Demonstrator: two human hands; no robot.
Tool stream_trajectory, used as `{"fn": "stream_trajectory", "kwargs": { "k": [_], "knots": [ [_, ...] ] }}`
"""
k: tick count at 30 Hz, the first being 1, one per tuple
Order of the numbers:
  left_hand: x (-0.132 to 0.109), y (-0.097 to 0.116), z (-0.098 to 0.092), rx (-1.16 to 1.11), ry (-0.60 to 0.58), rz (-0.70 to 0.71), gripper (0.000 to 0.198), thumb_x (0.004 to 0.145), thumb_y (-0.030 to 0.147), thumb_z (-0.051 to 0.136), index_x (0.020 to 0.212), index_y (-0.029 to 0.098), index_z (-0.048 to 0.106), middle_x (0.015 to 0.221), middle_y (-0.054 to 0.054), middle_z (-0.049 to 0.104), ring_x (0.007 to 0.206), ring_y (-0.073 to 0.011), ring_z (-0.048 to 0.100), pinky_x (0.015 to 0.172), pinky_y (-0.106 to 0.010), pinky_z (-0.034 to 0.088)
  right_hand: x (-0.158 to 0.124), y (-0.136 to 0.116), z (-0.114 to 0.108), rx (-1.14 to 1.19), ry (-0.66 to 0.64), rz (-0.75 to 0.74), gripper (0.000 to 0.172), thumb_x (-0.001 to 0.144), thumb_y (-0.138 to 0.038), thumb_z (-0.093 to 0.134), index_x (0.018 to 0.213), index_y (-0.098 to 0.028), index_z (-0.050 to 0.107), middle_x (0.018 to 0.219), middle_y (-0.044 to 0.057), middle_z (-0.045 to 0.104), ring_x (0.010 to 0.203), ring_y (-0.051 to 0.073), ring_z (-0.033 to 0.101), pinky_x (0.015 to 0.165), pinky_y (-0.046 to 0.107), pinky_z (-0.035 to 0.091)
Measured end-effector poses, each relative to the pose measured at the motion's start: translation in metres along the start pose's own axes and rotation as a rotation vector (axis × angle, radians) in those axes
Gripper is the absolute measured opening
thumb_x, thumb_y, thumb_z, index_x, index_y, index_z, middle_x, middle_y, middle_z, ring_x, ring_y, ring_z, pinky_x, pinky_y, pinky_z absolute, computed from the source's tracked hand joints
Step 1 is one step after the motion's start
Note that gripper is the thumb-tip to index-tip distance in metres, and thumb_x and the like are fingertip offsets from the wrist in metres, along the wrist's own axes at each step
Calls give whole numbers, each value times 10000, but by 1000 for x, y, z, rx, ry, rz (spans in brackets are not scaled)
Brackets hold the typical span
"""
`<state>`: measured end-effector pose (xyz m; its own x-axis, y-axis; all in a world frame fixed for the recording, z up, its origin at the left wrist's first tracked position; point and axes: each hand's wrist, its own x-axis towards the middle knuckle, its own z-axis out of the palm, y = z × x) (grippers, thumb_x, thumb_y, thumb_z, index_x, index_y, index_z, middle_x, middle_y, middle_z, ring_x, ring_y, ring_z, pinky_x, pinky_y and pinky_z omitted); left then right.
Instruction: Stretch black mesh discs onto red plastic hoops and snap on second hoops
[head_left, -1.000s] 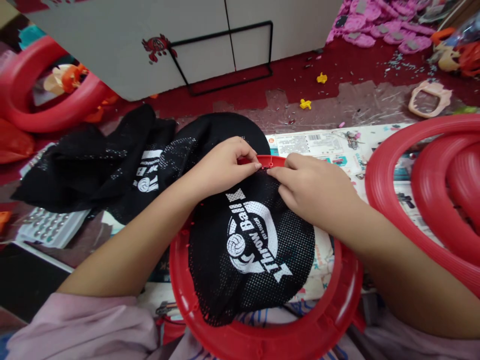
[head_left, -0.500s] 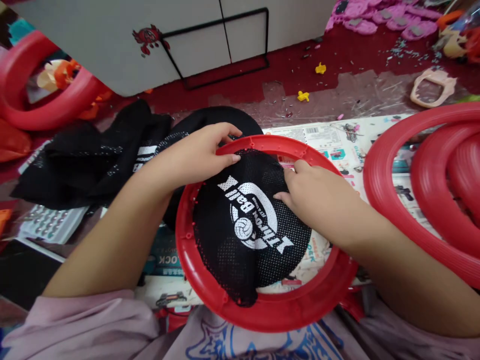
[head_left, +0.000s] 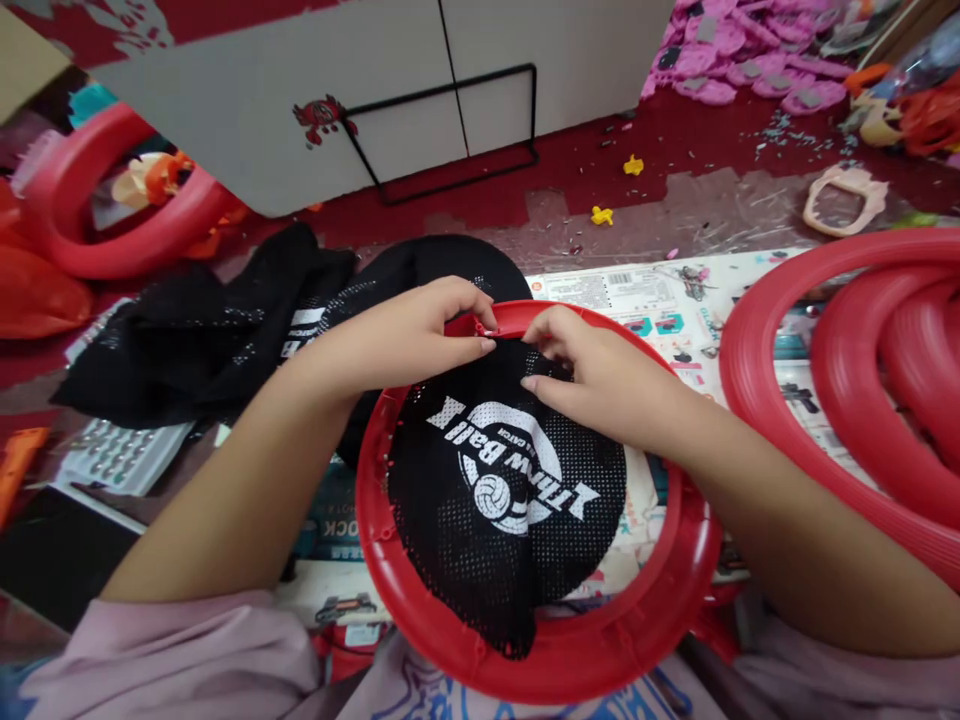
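A red plastic ring (head_left: 600, 665) lies in front of me, tilted against my shirt, with pegs along its inner channel. Black mesh fabric (head_left: 465, 530) with a white ball print covers most of its opening; the fabric's lower tip lies on the near rim. At the far rim my left hand (head_left: 420, 335) pinches the mesh edge by a peg, thumb and fingers nearly together. Just right of it, my right hand (head_left: 592, 370) has curled fingers at the rim and its thumb over the mesh; whatever lies between them is hidden.
More red rings (head_left: 765, 300) are stacked at the right. Black fabric pieces (head_left: 195, 330) lie at the left, near a compartment tray (head_left: 124, 455). A pale board (head_left: 375, 90) with a black wire frame stands behind. Pink parts (head_left: 712, 60) are piled at the back right.
My right hand has moved left and up along the mesh to the far rim, close to my left hand. The view has shifted, and the ring sits slightly lower in it.
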<state>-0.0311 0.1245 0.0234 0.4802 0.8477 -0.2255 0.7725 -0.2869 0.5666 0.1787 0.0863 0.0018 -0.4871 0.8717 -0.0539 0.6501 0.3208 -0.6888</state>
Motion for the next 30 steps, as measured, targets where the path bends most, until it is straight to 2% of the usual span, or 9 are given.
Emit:
{"fn": "stream_trajectory", "kwargs": {
  "k": [2, 4, 8, 10, 14, 18, 22, 26, 30],
  "knots": [
    [3, -2, 3, -44, 37, -17, 272, 770, 388, 580, 947, 188, 628, 1107, -58, 626, 1015, -229, 587, 929, -386, 440, 2, 2, 1, 27, 9, -66, 211, 843, -177, 553, 1042, -166, 623, 1018, 42, 708, 919, 168, 635, 789, 271, 453],
    [6, -4, 6, -111, 60, -48, 254, 759, 382, 596, 903, 176, 633, 1116, -65, 635, 1031, -231, 591, 937, -387, 442, 4, 3, 2, -12, 40, -131, 230, 851, -125, 500, 980, -171, 685, 1020, 42, 723, 930, 171, 643, 851, 291, 451],
    [9, -7, 8, -163, 66, -79, 226, 731, 377, 633, 812, 167, 658, 1066, -58, 661, 991, -229, 606, 922, -377, 454, 4, 4, 0, -117, 201, -215, 357, 821, -51, 441, 1014, -151, 725, 1012, 65, 727, 955, 185, 642, 871, 298, 463],
    [9, -8, 8, -153, 70, -72, 218, 717, 372, 649, 801, 172, 673, 1064, -54, 663, 994, -229, 606, 939, -379, 443, 3, 5, -1, -153, 232, -233, 371, 815, -41, 432, 1011, -136, 732, 1001, 76, 723, 949, 191, 642, 861, 296, 473],
    [10, -9, 9, -184, 80, -59, 219, 734, 388, 634, 757, 173, 672, 1057, -50, 662, 977, -222, 609, 950, -381, 431, 4, 8, 2, -223, 205, -258, 363, 815, -51, 429, 992, -121, 737, 986, 103, 709, 918, 212, 646, 835, 317, 488],
    [12, -10, 14, -243, 114, -62, 206, 742, 364, 618, 748, 160, 652, 1028, -57, 660, 925, -216, 606, 921, -383, 435, 6, 9, 3, -292, 181, -216, 351, 816, -78, 439, 1002, -117, 735, 964, 120, 705, 900, 236, 645, 818, 340, 483],
    [15, -12, 22, -302, 170, -59, 165, 743, 313, 605, 766, 153, 639, 946, -50, 669, 817, -185, 597, 810, -347, 451, 7, 7, 2, -383, 128, -164, 351, 833, -107, 438, 1036, -111, 724, 960, 132, 704, 890, 248, 638, 807, 347, 465],
    [17, -14, 27, -232, 233, -56, 155, 768, 292, 576, 767, 145, 624, 854, -41, 651, 739, -166, 573, 703, -315, 437, 6, 6, 1, -429, 102, -131, 364, 849, -128, 428, 1080, -125, 710, 989, 132, 696, 905, 247, 631, 792, 337, 447],
    [17, -14, 28, -127, 259, -30, 163, 795, 293, 554, 762, 145, 613, 896, -49, 645, 793, -175, 568, 795, -343, 449, 6, 6, 3, -439, 114, -102, 368, 864, -147, 426, 1109, -152, 700, 1028, 122, 690, 913, 247, 632, 770, 334, 438]
  ]
}}
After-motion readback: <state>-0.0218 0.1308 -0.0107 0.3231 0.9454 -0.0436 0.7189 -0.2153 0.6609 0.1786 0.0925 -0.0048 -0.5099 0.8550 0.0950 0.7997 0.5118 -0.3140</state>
